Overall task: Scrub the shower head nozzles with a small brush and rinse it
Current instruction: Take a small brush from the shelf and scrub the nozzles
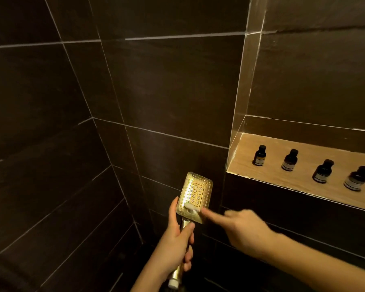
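Head view: left hand [175, 245] grips one shower head [195, 197]; right hand [240, 228] holds one brush [191, 208]; four bottles [260, 155]

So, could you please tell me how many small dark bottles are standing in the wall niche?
4, in a row on the niche shelf: leftmost, second, third, rightmost. More may be hidden beyond the right frame edge.

Before me, dark wall tiles [156, 85] with pale grout lines meet in a corner on my left. At my right, a lit recessed niche [238, 157] holds four small dark bottles [260, 155] standing spaced in a row.
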Demonstrator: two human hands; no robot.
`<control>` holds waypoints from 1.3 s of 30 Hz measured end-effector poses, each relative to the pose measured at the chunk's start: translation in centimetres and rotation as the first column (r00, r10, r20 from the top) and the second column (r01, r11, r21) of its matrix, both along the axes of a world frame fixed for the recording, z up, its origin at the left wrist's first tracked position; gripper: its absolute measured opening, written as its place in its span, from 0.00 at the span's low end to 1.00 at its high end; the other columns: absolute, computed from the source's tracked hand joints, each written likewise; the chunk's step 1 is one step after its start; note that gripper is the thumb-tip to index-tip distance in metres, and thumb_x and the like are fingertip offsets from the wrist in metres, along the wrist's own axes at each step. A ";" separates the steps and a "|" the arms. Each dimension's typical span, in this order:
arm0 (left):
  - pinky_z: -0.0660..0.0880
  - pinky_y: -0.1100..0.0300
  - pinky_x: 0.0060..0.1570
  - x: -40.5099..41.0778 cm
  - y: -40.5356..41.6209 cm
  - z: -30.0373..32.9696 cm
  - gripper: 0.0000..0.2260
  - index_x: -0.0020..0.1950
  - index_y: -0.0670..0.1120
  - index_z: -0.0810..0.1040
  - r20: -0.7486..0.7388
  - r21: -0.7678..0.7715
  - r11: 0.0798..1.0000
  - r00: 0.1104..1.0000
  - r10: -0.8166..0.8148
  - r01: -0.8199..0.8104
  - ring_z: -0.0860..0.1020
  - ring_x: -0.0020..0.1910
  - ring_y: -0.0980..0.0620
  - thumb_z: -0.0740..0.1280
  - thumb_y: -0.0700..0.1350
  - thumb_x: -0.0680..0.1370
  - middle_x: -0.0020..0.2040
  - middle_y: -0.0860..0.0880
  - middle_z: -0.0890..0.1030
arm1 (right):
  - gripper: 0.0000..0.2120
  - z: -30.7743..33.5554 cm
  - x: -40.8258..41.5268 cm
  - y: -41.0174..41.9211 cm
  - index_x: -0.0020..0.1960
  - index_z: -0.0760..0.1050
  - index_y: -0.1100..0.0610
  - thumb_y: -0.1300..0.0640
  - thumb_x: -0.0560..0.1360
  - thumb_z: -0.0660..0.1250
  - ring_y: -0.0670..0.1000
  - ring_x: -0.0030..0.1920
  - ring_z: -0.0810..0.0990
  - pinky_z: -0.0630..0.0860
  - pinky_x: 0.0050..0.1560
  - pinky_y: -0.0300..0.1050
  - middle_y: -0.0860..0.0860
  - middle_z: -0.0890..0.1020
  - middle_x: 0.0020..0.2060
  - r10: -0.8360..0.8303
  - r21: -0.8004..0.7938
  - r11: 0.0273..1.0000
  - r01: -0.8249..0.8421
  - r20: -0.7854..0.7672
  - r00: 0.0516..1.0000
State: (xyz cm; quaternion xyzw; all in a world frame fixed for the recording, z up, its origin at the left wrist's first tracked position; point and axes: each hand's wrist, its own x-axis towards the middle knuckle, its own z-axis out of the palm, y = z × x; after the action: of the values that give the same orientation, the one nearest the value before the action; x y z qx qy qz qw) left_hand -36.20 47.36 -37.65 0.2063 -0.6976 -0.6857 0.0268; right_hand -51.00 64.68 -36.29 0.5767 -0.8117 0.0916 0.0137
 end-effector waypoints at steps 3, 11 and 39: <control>0.70 0.58 0.23 0.2 -0.1 -0.5 0.34 0.69 0.84 0.45 0.025 0.010 1.000 1.000 -0.007 0.007 0.72 0.25 0.52 0.61 0.48 0.85 0.44 0.42 0.76 | 0.38 -0.7 -0.7 -0.4 0.74 0.32 0.31 0.52 0.81 0.57 0.46 0.34 0.76 0.77 0.35 0.43 0.47 0.78 0.41 -0.022 -0.053 0.998 0.020 -0.036 0.999; 0.70 0.58 0.23 0.2 -0.2 -0.7 0.35 0.69 0.84 0.45 0.035 0.054 0.999 0.999 -0.011 0.009 0.72 0.25 0.52 0.62 0.47 0.84 0.43 0.42 0.76 | 0.34 -0.6 1.2 -1.1 0.78 0.45 0.38 0.54 0.78 0.57 0.44 0.30 0.74 0.71 0.28 0.38 0.47 0.78 0.38 0.100 -0.004 0.995 -0.101 -0.028 0.995; 0.70 0.58 0.23 0.2 -0.6 0.0 0.35 0.69 0.82 0.50 -0.019 0.232 0.963 0.989 0.144 -0.135 0.71 0.25 0.51 0.63 0.44 0.84 0.45 0.41 0.77 | 0.48 -1.7 3.6 -0.7 0.79 0.49 0.42 0.58 0.68 0.73 0.44 0.23 0.68 0.65 0.21 0.39 0.44 0.72 0.30 -0.146 -0.047 0.988 0.144 -0.039 0.988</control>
State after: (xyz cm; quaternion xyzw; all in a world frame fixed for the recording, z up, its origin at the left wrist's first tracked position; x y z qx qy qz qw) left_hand -36.02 46.73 -37.70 0.2444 -0.5965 -0.7618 0.0634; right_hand -47.40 64.00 -37.98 0.5174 -0.8488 0.0961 0.0505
